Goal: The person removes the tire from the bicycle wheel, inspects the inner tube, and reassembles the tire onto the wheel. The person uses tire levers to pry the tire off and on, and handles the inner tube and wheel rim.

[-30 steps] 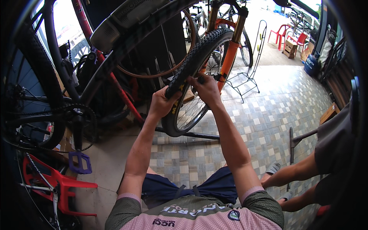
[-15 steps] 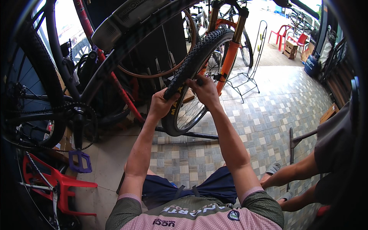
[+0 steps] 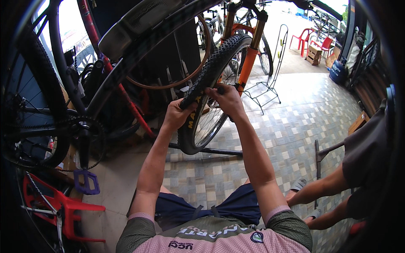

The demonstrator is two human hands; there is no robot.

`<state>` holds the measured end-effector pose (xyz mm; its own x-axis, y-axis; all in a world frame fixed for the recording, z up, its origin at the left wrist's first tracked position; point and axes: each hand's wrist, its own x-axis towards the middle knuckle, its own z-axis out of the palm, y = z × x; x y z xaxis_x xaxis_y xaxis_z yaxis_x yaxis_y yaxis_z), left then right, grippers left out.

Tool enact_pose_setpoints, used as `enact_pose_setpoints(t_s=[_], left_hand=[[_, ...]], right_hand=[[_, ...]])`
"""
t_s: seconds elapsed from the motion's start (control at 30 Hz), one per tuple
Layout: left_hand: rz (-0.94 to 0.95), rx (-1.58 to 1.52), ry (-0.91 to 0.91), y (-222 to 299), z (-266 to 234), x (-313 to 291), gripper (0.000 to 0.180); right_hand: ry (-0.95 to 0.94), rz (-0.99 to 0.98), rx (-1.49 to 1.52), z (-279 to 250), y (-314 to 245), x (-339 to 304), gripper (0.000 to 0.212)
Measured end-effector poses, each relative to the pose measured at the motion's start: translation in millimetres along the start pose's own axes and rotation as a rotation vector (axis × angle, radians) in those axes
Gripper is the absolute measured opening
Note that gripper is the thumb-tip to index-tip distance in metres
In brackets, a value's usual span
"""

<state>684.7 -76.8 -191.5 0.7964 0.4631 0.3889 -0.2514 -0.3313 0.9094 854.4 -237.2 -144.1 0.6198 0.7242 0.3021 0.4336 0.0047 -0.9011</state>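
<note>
A knobby black bicycle tyre (image 3: 211,63) with yellow lettering sits on the front wheel, between the gold and orange legs of a suspension fork (image 3: 248,65). My left hand (image 3: 176,114) is closed around the tyre's near left side, thumb on the sidewall. Opposite it, my right hand (image 3: 227,100) is closed with its fingertips against the tyre's inner edge by the spokes. A small dark end shows at its fingers; what it belongs to is hidden. The dark bicycle frame (image 3: 139,50) is raised across the upper left.
A purple pedal (image 3: 87,182) hangs at the left above a red plastic chair (image 3: 69,206). A black wire stand (image 3: 270,95) is on the tiled floor beyond the fork. At the right, another person's legs (image 3: 320,189) are close by. A black bar (image 3: 211,150) lies under the wheel.
The view has shifted slightly, so the background sits a little differently. Both hands keep nearly the same places on the tyre.
</note>
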Motion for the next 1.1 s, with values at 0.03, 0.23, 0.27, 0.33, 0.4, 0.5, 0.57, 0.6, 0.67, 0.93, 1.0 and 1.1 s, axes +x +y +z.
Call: enact_pose_setpoints(t_s=[0.03, 0.23, 0.27, 0.33, 0.4, 0.5, 0.57, 0.6, 0.67, 0.93, 1.0, 1.1], left_hand=[[0.001, -0.005, -0.003, -0.1, 0.3, 1.3, 0.022], [-0.033, -0.046, -0.035, 2.9, 20.2, 13.8, 0.02], [-0.034, -0.059, -0.044, 4.6, 26.4, 15.4, 0.02], [-0.043, -0.086, -0.05, 7.0, 30.7, 15.0, 0.02], [-0.048, -0.124, -0.056, 8.2, 33.2, 14.5, 0.019], [-0.05, -0.125, -0.051, 7.5, 36.6, 15.3, 0.02], [-0.049, -0.171, -0.069, 9.0, 48.1, 19.6, 0.021], [-0.055, -0.185, -0.065, 10.8, 48.7, 19.1, 0.022], [-0.07, -0.219, -0.061, 14.0, 52.0, 18.9, 0.023], [-0.075, -0.209, -0.069, 9.2, 55.9, 27.3, 0.033], [-0.066, -0.202, -0.067, 10.3, 60.5, 30.9, 0.034], [-0.083, -0.22, -0.061, 8.8, 56.5, 34.1, 0.036]], right_hand=[[-0.011, 0.016, 0.008, -3.1, -4.8, -1.1, 0.045], [-0.015, 0.007, 0.051, -22.4, 14.6, 13.6, 0.045], [-0.015, 0.024, 0.043, -29.7, 21.5, 15.6, 0.045], [-0.033, 0.062, 0.04, -34.2, 17.8, 14.7, 0.044], [-0.044, 0.07, 0.055, -35.5, 9.1, 11.6, 0.045], [-0.044, 0.094, 0.01, -41.0, -9.8, 2.8, 0.048], [-0.015, 0.067, 0.031, -48.5, 3.4, 5.3, 0.051], [-0.003, 0.057, -0.039, -49.1, 0.4, 4.1, 0.053], [0.022, 0.036, -0.18, -52.6, -5.2, 0.1, 0.058], [-0.021, 0.1, -0.533, -95.0, 9.7, -38.0, 0.047], [0.007, -0.085, -0.708, -99.9, 34.7, -39.7, 0.045], [-0.195, -0.014, -0.732, -100.5, 16.0, -45.6, 0.045]])
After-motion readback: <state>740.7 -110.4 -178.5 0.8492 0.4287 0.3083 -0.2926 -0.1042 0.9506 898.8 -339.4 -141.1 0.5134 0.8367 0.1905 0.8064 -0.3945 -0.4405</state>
